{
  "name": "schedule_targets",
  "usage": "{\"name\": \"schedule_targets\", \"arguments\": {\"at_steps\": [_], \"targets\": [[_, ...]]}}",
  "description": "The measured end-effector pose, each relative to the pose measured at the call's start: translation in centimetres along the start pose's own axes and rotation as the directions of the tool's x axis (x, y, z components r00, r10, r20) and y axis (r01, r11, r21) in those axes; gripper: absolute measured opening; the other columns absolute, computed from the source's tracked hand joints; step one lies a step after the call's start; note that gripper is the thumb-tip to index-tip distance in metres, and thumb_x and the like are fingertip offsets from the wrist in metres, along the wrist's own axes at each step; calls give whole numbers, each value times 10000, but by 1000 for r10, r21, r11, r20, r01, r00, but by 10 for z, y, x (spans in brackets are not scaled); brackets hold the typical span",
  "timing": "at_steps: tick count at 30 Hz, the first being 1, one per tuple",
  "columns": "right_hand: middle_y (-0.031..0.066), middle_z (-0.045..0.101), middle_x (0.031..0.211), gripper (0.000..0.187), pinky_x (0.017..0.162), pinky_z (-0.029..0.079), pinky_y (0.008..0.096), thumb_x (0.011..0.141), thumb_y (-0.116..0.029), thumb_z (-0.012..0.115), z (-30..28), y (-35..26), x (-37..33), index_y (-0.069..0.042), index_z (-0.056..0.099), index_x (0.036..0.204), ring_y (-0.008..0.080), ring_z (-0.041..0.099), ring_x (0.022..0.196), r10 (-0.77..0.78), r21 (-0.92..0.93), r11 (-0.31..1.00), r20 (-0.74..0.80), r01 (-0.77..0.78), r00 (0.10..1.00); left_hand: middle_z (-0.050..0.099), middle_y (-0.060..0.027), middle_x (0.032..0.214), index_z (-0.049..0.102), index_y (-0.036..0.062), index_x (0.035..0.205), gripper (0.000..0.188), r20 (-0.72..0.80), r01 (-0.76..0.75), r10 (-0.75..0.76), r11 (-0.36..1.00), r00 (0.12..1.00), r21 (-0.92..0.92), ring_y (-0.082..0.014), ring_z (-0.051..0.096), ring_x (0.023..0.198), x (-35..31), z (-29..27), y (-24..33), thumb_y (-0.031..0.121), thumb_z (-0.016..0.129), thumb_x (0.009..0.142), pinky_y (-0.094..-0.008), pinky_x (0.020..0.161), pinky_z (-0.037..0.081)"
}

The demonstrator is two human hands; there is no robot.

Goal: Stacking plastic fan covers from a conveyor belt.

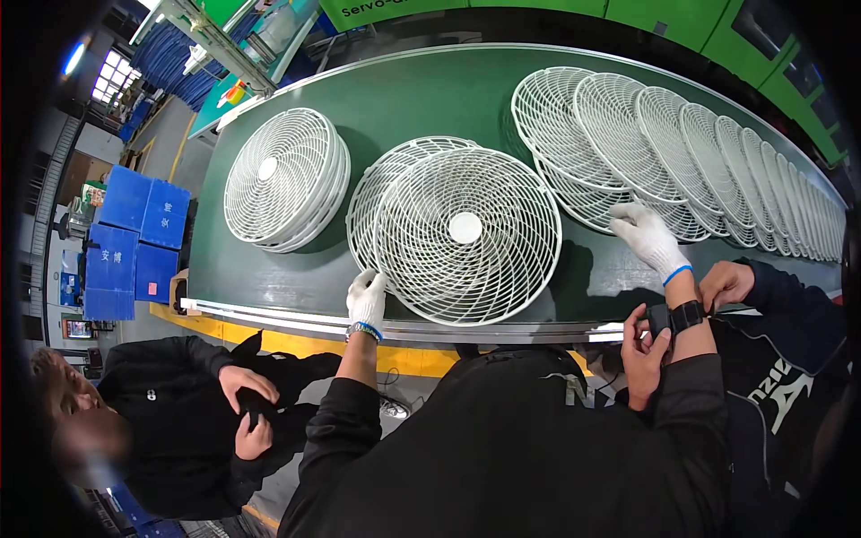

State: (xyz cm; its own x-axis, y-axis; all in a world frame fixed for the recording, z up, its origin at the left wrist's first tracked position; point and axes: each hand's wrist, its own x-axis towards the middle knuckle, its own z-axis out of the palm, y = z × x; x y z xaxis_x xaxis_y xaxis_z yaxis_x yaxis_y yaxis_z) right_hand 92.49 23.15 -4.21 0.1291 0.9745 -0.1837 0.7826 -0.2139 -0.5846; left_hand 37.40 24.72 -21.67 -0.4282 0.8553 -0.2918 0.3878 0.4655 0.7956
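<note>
Left gloved hand (pixel 366 298), fingers curled, at rim of front grille (pixel 465 228); right gloved hand (pixel 647 237) beside grille row (pixel 702 157); cannot tell either grip

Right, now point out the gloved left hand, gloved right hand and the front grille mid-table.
Gloved left hand (pixel 366 301), head view: back of glove.
Gloved right hand (pixel 649 238), head view: back of glove.
Front grille (pixel 464 228), head view: solid hub.

We noted left hand (pixel 366 296) and right hand (pixel 647 238) in white knit gloves (pixel 657 251), blue cuff edging (pixel 678 274); black long-sleeved top (pixel 502 439); black strap (pixel 689 316), right wrist.
</note>
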Motion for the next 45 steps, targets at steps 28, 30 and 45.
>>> {"name": "schedule_targets", "arguments": {"at_steps": [28,30,45], "targets": [[231,767,1214,470,1033,559,430,948,-277,693,59,10,-6,-6,706,1331,359,738,1150,-23,5,1000,280,22,960,755,-219,1150,810,72,1156,429,4,-86,87,971,996,221,-400,705,1106,-16,14,46,326,748,816,-439,1043,527],[232,768,1208,476,1035,560,423,946,-275,692,72,8,-8,-8,701,1339,353,741,1148,-48,-13,998,288,54,956,708,-218,1280,815,66,1129,437,-103,-43,69,972,992,231,-387,686,1173,-15,17,45,350,761,802,-443,1080,510],[225,657,1390,794,1094,507,393,921,-223,780,55,52,-46,12,396,1576,291,667,1260,65,189,967,472,-173,879,754,-127,1109,783,-27,1117,354,93,178,-154,914,984,-366,-226,719,865,18,5,29,230,780,874,-377,807,593]]}}
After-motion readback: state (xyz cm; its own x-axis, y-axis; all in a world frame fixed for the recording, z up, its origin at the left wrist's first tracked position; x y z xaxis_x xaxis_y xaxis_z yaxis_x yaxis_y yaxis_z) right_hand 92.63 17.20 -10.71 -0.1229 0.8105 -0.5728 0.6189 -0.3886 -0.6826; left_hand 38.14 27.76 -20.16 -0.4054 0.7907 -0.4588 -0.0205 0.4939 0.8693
